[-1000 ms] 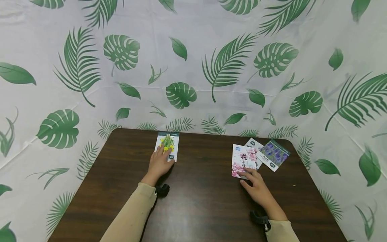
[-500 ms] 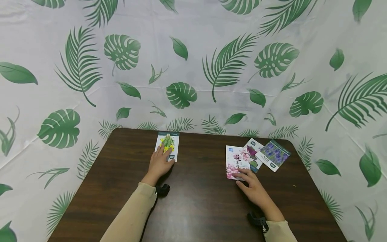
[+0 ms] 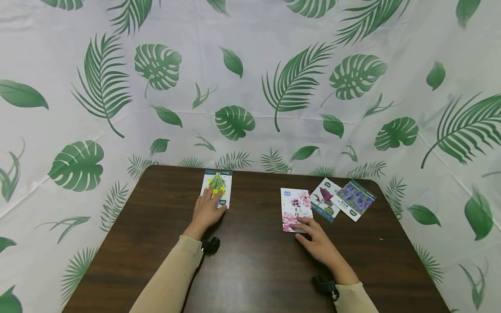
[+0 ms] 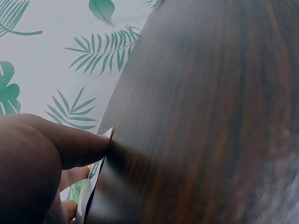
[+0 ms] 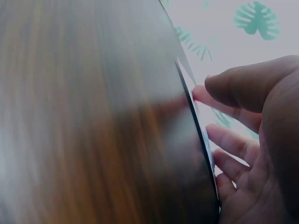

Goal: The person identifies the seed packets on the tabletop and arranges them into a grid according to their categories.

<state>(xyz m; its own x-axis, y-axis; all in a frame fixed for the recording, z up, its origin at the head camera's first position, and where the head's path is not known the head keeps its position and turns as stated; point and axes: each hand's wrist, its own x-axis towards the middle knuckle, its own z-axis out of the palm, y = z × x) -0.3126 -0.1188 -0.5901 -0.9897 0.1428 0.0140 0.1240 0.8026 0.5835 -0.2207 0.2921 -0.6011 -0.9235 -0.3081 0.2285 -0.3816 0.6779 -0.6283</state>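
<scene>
My left hand (image 3: 205,213) lies over the lower part of a card with yellow flowers (image 3: 217,178), its fingers spread. In the left wrist view, the thumb (image 4: 84,142) touches that card's slightly raised corner. My right hand (image 3: 315,239) rests its fingertips on the lower part of a white card with pink blossoms (image 3: 291,200). Its thumb stands off the surface in the right wrist view, while the other fingertips (image 5: 215,133) meet the card. To the right, a card with a purple flower (image 3: 324,200) is partly covered by a card with violet blooms (image 3: 356,199).
The dark wooden table (image 3: 242,261) ends at a leaf-printed cloth (image 3: 242,65) that hangs behind and at both sides. A tiny light speck (image 3: 381,239) lies at the right. Black straps with wrist cameras sit on both wrists.
My right hand has slid the pink-blossom card to the left, away from the other two cards, uncovering the purple-flower card. My left hand and its card have stayed put.
</scene>
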